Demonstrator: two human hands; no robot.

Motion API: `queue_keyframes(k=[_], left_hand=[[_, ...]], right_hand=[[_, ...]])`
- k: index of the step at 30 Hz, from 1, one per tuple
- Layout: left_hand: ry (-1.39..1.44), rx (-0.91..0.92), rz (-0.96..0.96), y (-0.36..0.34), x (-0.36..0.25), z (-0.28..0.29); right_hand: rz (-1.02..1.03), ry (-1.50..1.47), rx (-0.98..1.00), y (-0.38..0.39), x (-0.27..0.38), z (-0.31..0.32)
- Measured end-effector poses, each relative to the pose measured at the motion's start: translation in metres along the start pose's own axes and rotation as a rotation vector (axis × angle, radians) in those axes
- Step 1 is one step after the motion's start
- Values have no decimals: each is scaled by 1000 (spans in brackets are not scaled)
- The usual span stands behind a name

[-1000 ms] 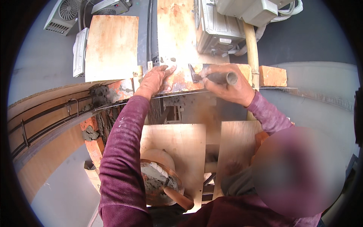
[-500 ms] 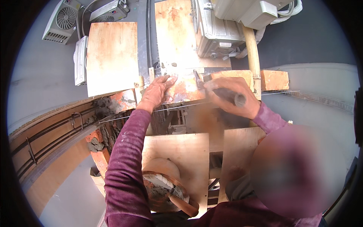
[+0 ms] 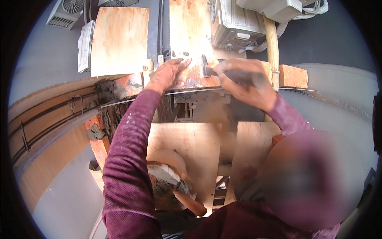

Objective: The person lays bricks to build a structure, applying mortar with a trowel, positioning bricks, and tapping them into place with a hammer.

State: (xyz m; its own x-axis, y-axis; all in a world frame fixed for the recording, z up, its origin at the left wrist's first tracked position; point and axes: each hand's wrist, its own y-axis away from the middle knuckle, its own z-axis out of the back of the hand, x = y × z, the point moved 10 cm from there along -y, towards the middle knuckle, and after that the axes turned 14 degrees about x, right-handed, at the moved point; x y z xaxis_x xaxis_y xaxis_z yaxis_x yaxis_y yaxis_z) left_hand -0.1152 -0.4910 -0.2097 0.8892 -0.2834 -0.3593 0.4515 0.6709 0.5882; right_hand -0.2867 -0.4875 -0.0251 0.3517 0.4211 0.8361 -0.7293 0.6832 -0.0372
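My left hand (image 3: 168,75) lies on the orange, mortar-smeared brick (image 3: 197,75) in the wall course, its fingers outstretched over the top and the thumb near the front edge. In my right hand (image 3: 243,81) is a hammer (image 3: 205,67), gripped by its thick dark handle. The hammer's narrow metal head is at the top of that brick, just right of my left fingertips; whether it touches cannot be told. A thin taut string line (image 3: 191,92) runs along the front of the bricks, below both hands.
A round pan of grey mortar (image 3: 163,175) with a wooden-handled tool stands on a plywood board (image 3: 203,139) near me. Gaps open between the boards. Air-conditioner units (image 3: 238,30), a bamboo pole (image 3: 271,51) and a loose brick (image 3: 293,76) are beyond or to the right.
The whole scene sits higher in the picture as the view has tipped downward. My left hand keeps its place on the brick. The hammer stays in my right hand, its handle turned less toward me.
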Motion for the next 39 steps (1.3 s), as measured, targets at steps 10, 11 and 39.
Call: queue_keyframes(k=[10, 11, 39], left_hand=[[239, -19, -12, -20, 43, 10], [-48, 60, 179, -19, 63, 1], [-96, -190, 47, -21, 106, -13]], right_hand=[[-68, 137, 9, -3, -12, -8], [-71, 116, 51, -10, -4, -12], [-81, -162, 31, -47, 56, -37]])
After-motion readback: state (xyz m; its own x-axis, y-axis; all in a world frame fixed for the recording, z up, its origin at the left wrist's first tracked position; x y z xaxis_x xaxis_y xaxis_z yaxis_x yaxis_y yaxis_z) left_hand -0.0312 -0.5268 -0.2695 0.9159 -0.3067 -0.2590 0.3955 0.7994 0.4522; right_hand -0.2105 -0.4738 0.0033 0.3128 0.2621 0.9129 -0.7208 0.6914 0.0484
